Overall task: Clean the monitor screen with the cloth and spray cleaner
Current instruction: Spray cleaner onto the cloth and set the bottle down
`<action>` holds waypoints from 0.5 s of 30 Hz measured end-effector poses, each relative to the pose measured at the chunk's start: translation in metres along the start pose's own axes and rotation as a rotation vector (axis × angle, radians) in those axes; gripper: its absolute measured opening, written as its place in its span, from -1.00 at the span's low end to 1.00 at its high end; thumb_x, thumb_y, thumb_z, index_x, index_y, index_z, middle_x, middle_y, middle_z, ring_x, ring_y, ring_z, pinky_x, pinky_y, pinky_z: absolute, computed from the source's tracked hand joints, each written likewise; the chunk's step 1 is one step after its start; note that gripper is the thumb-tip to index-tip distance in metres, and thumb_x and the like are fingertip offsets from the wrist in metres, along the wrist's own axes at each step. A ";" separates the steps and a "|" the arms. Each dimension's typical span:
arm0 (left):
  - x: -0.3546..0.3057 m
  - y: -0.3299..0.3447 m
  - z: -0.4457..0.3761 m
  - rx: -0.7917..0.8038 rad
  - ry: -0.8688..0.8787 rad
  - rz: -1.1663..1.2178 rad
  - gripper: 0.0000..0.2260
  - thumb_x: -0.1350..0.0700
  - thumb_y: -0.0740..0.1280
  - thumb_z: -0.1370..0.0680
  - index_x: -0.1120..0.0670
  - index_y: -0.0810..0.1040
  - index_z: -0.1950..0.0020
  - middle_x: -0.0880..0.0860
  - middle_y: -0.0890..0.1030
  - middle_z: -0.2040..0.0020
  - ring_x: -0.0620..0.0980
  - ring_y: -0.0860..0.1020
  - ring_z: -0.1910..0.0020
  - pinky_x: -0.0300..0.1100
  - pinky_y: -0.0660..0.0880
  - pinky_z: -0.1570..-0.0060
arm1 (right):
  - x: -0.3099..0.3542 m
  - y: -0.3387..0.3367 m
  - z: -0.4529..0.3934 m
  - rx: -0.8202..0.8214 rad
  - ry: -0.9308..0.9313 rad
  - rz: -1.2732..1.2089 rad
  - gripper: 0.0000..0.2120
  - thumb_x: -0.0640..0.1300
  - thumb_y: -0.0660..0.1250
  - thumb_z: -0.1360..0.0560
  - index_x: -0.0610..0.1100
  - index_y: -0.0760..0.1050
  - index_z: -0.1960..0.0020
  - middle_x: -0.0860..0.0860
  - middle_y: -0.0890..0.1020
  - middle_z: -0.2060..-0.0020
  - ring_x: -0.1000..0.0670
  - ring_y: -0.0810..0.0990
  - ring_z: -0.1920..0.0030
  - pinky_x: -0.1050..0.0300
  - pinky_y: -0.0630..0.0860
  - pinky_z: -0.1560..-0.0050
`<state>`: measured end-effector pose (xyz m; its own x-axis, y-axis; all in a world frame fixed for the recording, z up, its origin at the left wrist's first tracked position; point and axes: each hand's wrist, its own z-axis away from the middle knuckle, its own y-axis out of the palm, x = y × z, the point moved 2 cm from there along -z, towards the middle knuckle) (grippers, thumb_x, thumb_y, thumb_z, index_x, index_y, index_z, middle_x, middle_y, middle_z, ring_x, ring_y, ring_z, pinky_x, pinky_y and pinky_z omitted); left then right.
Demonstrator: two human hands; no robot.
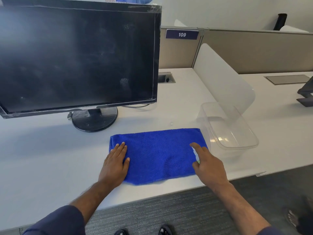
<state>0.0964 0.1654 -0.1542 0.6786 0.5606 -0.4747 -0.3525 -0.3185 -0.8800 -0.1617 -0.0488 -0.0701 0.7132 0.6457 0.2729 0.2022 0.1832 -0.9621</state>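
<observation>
Dark shoe tips [144, 232] on grey ribbed carpet [169, 212] mark the lower edge of the view, with navy sleeves [55, 223] leading up to both bare forearms. The left hand [115, 165] lies flat, fingers together, palm down on the left end of the cloth [157, 155]. The right hand [208, 165] rests on the cloth's right end, index finger extended, thumb apart; a small white-and-green item shows beneath it, too hidden to identify. Neither hand is clamped on anything. The cloth is bright blue, folded to an oblong, with a nubby terry pile, lying on the smooth white desk [42, 158] near its front edge. Just beside its right end stands a clear plastic tub [237, 133], rectangular with rounded corners. Behind and left, the monitor [76, 56] stands on a round black base [94, 119]; its dark screen bears pale smudges and streaks. A purple placard [182, 34] on the beige partition [254, 51] reads "109". A frosted divider panel [220, 77] rises behind the tub.
</observation>
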 end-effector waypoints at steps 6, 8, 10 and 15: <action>0.000 0.001 -0.001 -0.005 0.004 -0.013 -0.51 -0.01 0.11 -0.68 0.09 0.17 -0.59 -0.02 0.16 -0.60 -0.02 0.09 -0.59 -0.12 0.01 -0.53 | -0.015 0.002 0.007 -0.020 0.070 0.015 -0.39 -0.15 0.26 -0.54 0.13 0.15 -0.52 0.09 0.46 0.04 0.06 0.49 0.35 0.18 0.49 0.34; 0.000 0.001 -0.001 -0.004 0.002 -0.016 -0.51 -0.01 0.11 -0.68 0.09 0.17 -0.59 -0.02 0.16 -0.60 -0.01 0.09 -0.59 -0.12 0.01 -0.52 | -0.020 -0.002 0.004 -0.046 0.120 0.017 -0.33 -0.15 0.23 -0.56 0.14 0.04 -0.58 0.08 0.41 0.06 0.07 0.46 0.36 0.20 0.43 0.40; 0.000 0.001 -0.001 -0.004 0.000 -0.018 -0.51 -0.02 0.11 -0.68 0.09 0.17 -0.59 -0.01 0.16 -0.60 -0.01 0.09 -0.59 -0.12 0.01 -0.52 | -0.022 -0.007 -0.002 -0.057 0.150 0.016 -0.30 -0.16 0.21 -0.56 0.14 -0.02 -0.59 0.04 0.43 0.03 0.02 0.50 0.34 0.08 0.51 0.36; 0.000 0.001 -0.001 0.003 0.001 -0.024 -0.50 -0.02 0.09 -0.68 0.09 0.15 -0.60 -0.01 0.15 -0.60 -0.02 0.08 -0.59 -0.12 -0.01 -0.52 | -0.019 -0.011 -0.013 -0.088 0.189 -0.009 -0.42 -0.23 0.21 -0.53 0.04 0.17 -0.50 -0.05 0.52 -0.16 -0.05 0.55 0.30 0.02 0.55 0.26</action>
<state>0.0963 0.1643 -0.1547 0.6875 0.5676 -0.4531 -0.3375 -0.3028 -0.8913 -0.1687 -0.0730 -0.0651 0.8229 0.4921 0.2841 0.2608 0.1171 -0.9583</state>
